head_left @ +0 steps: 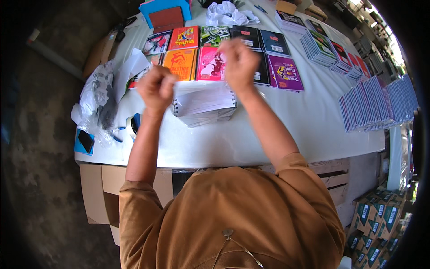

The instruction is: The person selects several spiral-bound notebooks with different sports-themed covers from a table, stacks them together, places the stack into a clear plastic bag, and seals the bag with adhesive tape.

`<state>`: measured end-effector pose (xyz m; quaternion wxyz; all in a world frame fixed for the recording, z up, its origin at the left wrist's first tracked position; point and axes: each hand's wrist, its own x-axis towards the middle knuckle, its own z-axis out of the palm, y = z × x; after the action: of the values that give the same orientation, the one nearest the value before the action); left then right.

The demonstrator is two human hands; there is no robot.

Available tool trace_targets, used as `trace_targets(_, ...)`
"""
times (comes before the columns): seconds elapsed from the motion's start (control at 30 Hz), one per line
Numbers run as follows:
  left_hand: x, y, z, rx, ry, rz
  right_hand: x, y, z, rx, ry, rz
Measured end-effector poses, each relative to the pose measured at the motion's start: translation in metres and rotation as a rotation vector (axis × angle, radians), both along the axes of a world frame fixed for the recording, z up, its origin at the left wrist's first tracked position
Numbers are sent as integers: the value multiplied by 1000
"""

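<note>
A stack of white-paged books (204, 101), with dark binding marks at its corners and a sheen like clear plastic, stands on the table in front of me. My left hand (156, 87) is raised at its left, fingers curled in as in a pinch. To the right and farther off, my right hand (238, 62) is up too, its fingers bent and slightly blurred. Whatever either hand may hold does not show. Behind the hands lie rows of colourful booklets, among them an orange one (179, 62), a pink one (209, 65) and a purple one (285, 74).
Crumpled plastic (96, 87) and a tape roll (132, 125) lie at the left. Crumpled white wrapping (228, 13) is at the back. Tall stacks of spiral-bound books (365, 105) stand at the right edge. Cardboard boxes (376, 215) are piled below right.
</note>
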<state>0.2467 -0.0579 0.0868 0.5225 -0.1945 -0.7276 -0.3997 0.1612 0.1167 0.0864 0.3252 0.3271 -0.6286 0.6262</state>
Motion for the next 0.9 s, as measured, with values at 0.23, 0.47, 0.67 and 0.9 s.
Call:
trace_targets(0.23,26,-20,53,-206,-789,512,13,61,55,69,-129,23)
trace_targets(0.47,69,-41,65,434,-804,130,24,92,42,154,-476,135)
trace_targets(0.67,67,16,58,-526,-592,271,82,81,1,-186,301,181)
trace_targets(0.9,57,-44,26,259,-362,442,117,34,-100,706,307,450)
